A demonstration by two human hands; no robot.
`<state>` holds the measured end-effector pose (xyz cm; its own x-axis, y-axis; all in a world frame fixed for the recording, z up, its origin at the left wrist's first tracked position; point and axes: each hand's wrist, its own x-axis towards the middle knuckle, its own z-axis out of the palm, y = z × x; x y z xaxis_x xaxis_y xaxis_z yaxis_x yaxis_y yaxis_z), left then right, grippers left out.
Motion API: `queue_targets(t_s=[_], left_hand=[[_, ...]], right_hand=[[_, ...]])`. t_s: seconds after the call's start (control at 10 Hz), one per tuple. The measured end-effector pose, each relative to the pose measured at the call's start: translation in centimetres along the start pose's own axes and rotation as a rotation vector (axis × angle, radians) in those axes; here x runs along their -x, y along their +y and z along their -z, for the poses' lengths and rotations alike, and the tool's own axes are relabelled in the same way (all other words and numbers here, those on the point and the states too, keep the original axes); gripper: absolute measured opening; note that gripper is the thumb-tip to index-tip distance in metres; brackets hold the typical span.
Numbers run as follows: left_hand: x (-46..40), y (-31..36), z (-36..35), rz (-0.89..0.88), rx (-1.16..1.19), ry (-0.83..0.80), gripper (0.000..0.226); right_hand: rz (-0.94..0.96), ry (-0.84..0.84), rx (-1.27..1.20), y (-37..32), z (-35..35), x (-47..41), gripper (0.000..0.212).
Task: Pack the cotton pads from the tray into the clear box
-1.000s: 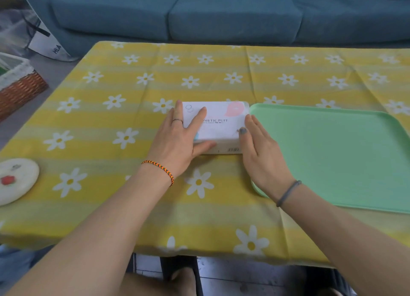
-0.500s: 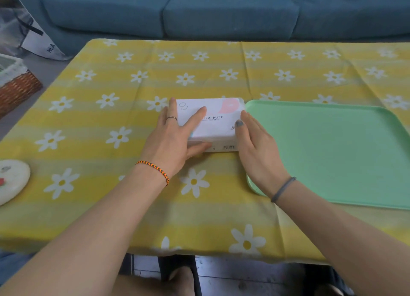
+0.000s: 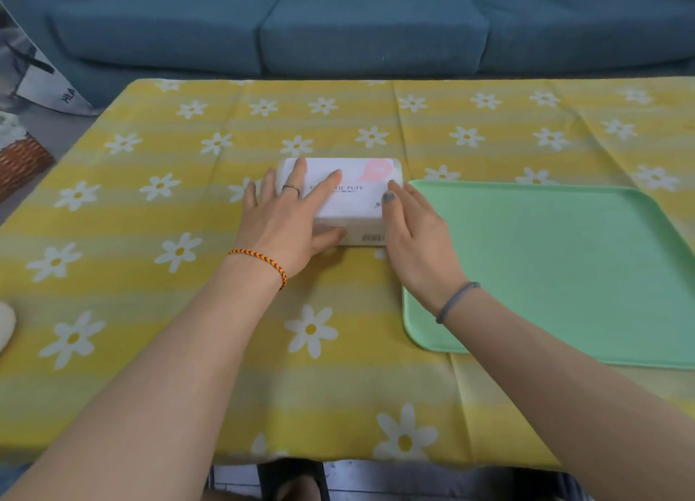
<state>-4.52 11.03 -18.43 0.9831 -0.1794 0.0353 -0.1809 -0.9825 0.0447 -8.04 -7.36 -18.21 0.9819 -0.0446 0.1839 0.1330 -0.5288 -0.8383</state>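
One box [image 3: 349, 196], one green tray [image 3: 545, 267]; left hand [image 3: 286, 218] lay flat on box top, fingers straight; right hand [image 3: 417, 245] pressed flat against its side

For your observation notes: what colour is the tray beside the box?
Plain mint green tray, clearest in the head view.

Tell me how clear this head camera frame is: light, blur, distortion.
Head view: soft, even light, faint shadows under the left hand and right hand; box print partly legible, slightly soft; green tray free of glare; wide-angle lens bows the table edges.
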Motion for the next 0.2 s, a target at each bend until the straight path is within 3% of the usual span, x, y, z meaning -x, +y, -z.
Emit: queue_targets(t_s=[0.1, 0.2], left_hand=[[0.3, 0.1, 0.0, 0.037, 0.002, -0.052, 0.087], [0.9, 0.4, 1.4, 0.025, 0.011, -0.029, 0.103]], right_hand=[[-0.014, -0.052, -0.028, 0.2, -0.1, 0.0, 0.031], [-0.059, 0.110, -0.108, -0.9, 2.2, -0.9, 0.029]])
